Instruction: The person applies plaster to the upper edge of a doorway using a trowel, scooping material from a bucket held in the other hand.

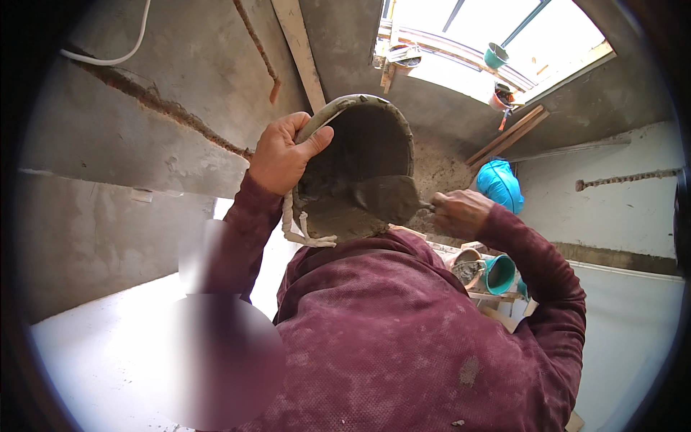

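Observation:
My left hand [283,150] is closed over the rim of a mortar-caked bucket [366,137], thumb on the inner side. The bucket is tipped so that its dark inside faces me. Grey wet mortar [327,212] lies along its lower side. My right hand [463,214] is wrapped round the handle of a trowel [385,199], whose broad rounded blade, coated in mortar, reaches across the bucket's mouth. A pale knotted cord [306,234] hangs from the bucket below my left hand.
Teal buckets [499,274] and a mortar-filled bucket [468,268] stand on boards at lower right. Beyond my right hand is a bright blue bundle [500,184]. Wooden planks [508,135] lean near the window ledge, which holds several buckets [495,56]. Plastered walls have cut channels [169,108].

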Available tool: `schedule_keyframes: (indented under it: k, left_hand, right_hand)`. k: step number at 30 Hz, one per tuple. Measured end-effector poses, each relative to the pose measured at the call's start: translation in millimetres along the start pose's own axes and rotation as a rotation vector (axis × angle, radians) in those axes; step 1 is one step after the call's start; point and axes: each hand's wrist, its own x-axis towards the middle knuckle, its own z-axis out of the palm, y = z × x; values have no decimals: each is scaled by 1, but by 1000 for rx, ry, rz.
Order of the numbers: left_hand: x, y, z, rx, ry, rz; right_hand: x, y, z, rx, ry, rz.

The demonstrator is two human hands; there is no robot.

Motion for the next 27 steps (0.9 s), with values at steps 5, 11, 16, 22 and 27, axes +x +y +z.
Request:
schedule_keyframes:
  k: [5, 11, 16, 22, 27]
  left_hand:
    - [10, 5, -2, 74, -62, -4]
    - [9, 18, 1, 126, -99, 28]
    - [9, 9, -1, 77, -80, 53]
    - [8, 5, 0, 28, -98, 49]
    - [10, -1, -3, 92, -57, 43]
  right_hand:
    - [21, -40, -33, -289, 188, 97]
    - [62, -41, -52, -712, 276, 127]
    - [65, -30, -43, -524, 140, -59]
    - [71, -26, -33, -508, 125, -175]
    - [73, -27, -42, -402, 11, -195]
